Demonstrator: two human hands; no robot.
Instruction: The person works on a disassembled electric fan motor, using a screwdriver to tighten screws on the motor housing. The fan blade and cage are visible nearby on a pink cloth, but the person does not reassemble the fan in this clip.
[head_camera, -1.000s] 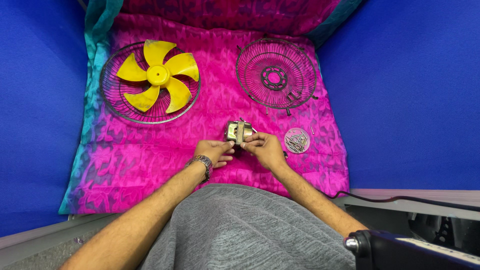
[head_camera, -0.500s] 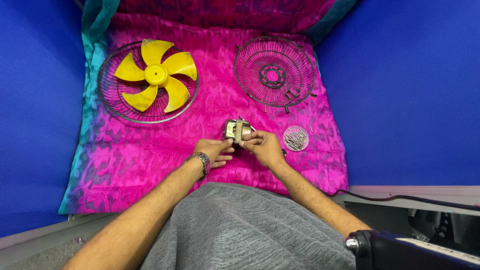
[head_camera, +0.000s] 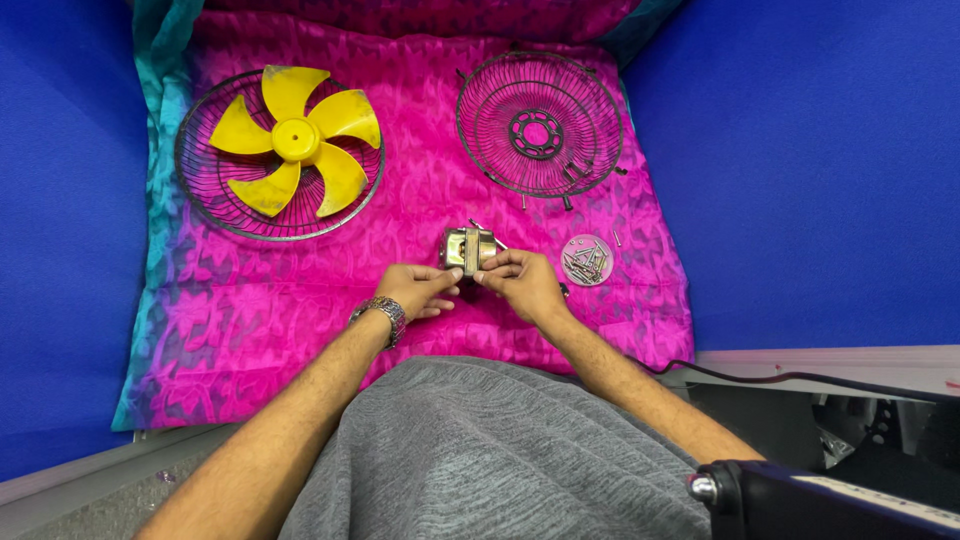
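Note:
A small metal fan motor (head_camera: 468, 248) rests on the pink cloth (head_camera: 300, 300) in the middle. My left hand (head_camera: 418, 290), with a metal bracelet at the wrist, touches its near left side with the fingertips. On the motor's near right side my right hand (head_camera: 522, 283) pinches it. Both hands grip the motor from the front.
A yellow fan blade (head_camera: 295, 138) lies in a wire grille (head_camera: 205, 195) at the far left. A second wire grille (head_camera: 538, 125) lies at the far right. A small round dish of screws (head_camera: 587, 260) sits right of my hands. Blue walls (head_camera: 820, 170) flank the cloth.
My hands and the motor stay almost where they were. The view has shifted slightly; nothing was let go.

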